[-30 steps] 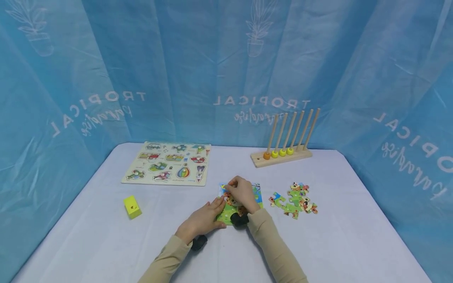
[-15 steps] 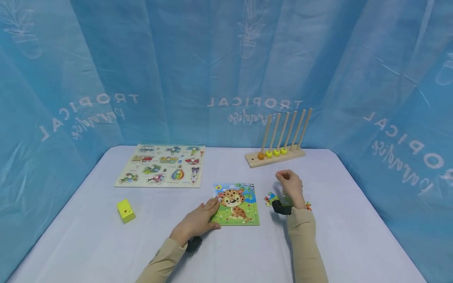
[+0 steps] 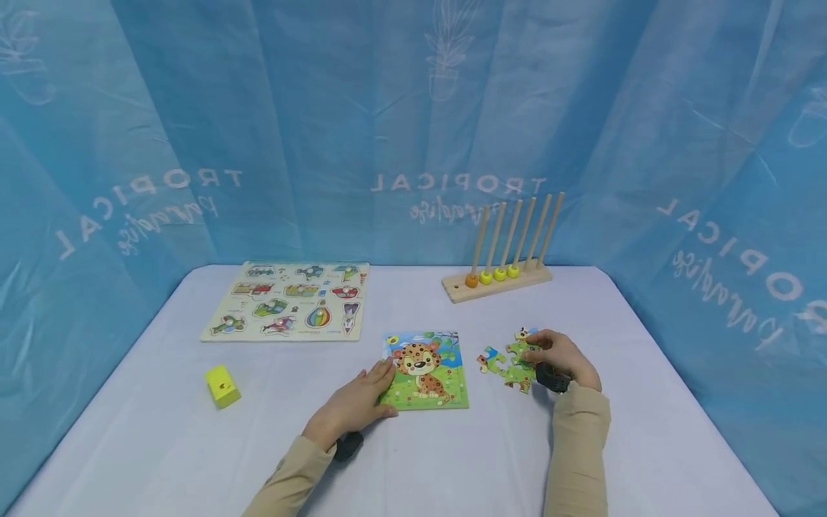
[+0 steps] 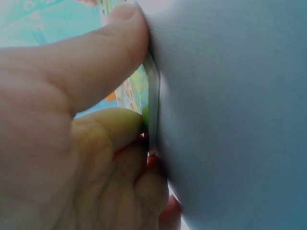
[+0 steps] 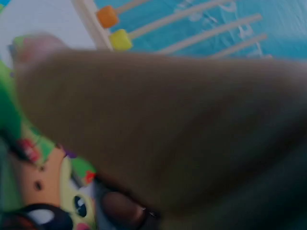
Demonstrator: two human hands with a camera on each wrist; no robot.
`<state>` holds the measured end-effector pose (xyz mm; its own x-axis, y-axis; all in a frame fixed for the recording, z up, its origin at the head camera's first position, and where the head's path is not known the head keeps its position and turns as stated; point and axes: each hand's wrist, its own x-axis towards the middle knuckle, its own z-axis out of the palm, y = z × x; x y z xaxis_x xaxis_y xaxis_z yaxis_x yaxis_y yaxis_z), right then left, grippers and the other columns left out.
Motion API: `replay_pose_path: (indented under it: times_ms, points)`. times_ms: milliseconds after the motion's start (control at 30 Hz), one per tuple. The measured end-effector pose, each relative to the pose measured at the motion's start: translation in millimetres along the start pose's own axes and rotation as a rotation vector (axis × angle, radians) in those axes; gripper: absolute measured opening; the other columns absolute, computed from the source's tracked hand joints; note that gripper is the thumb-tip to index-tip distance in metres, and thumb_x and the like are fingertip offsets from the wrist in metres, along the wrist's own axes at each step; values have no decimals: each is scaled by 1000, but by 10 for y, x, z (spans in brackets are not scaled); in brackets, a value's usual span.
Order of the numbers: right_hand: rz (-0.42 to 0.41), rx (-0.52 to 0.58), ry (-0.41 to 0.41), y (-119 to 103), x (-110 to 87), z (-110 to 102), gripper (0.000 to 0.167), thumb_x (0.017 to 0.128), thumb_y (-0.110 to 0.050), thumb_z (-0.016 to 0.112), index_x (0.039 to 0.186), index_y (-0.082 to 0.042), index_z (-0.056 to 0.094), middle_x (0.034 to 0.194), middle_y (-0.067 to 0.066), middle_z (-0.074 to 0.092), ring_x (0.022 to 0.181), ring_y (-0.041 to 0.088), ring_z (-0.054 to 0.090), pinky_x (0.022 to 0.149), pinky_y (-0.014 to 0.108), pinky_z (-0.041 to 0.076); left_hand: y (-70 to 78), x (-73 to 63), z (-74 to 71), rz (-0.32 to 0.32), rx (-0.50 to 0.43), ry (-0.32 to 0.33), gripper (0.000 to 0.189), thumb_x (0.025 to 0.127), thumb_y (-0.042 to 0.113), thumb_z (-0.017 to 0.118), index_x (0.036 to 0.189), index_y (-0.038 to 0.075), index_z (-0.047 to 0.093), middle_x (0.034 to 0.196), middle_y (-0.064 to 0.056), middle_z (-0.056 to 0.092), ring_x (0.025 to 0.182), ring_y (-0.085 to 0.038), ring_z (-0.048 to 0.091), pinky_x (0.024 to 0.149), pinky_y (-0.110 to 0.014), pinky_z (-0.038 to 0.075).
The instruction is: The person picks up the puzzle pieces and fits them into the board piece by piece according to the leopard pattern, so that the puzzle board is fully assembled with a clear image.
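A square jigsaw puzzle (image 3: 426, 373) with a spotted leopard cub on it lies mid-table. Against its left edge rests my left hand (image 3: 358, 406), fingers laid over the border and thumb near the lower left corner. In the left wrist view the thumb (image 4: 115, 43) overlaps the board's thin edge (image 4: 154, 105). My right hand (image 3: 565, 355) reaches in from the right over loose puzzle pieces (image 3: 494, 361), its fingertips among them. Some pieces are hidden under it. Blurred in the right wrist view, a printed animal face (image 5: 76, 201) shows close below the thumb; I cannot tell whether a piece is pinched.
Behind the loose pieces stands a wooden bead stand (image 3: 497, 283) with upright pegs, one orange bead and several yellow ones. A vehicle peg board (image 3: 291, 301) lies at the back left. Nearer is a yellow block (image 3: 222, 386). Blue curtains (image 3: 310, 129) surround the white table (image 3: 194, 459).
My right hand has left the puzzle, moved right over the loose pieces, then come down at their right side. The left hand stays at the puzzle's edge. The head view has shifted slightly.
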<state>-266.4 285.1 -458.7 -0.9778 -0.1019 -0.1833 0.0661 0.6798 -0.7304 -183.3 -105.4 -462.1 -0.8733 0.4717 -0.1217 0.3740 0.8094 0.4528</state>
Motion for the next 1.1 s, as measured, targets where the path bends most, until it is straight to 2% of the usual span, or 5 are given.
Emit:
replay_pose_path:
  times_ms: [333, 567, 733, 933, 1100]
  points:
    - [-53, -54, 9, -5, 115, 85, 46, 78, -9, 79, 116, 5, 57, 117, 25, 60, 107, 36, 57, 93, 47, 49, -1, 20, 4, -11, 15, -5, 75, 91, 34, 65, 149, -2, 33, 160, -17, 24, 148, -33, 24, 122, -50, 24]
    - [-78, 7, 112, -61, 143, 173, 43, 89, -6, 66, 130, -3, 52, 98, 17, 60, 75, 21, 52, 59, 28, 46, 0, 16, 2, -7, 12, -8, 75, 91, 34, 65, 149, -2, 33, 160, -17, 24, 148, -34, 24, 122, -51, 23]
    - [-82, 79, 185, -205, 225, 297, 34, 93, -10, 61, 125, -1, 54, 104, 19, 62, 84, 23, 59, 62, 25, 49, 10, 14, -5, -6, 3, -5, 75, 91, 33, 65, 148, -3, 33, 160, -17, 24, 148, -34, 24, 122, -51, 23]
    - [-202, 274, 32, -469, 312, 547, 36, 99, -6, 52, 135, -2, 52, 118, 28, 51, 85, 28, 70, 73, 32, 62, 13, 12, -7, -3, 5, -4, 75, 91, 33, 65, 149, -3, 32, 160, -18, 24, 148, -34, 24, 122, -52, 23]
    - [-308, 246, -118, -708, 310, 814, 39, 96, -7, 58, 134, -4, 55, 108, 23, 59, 80, 23, 67, 62, 30, 56, 18, 12, -9, -6, 5, -5, 76, 91, 34, 65, 149, -3, 32, 160, -17, 24, 148, -34, 25, 122, -51, 23]
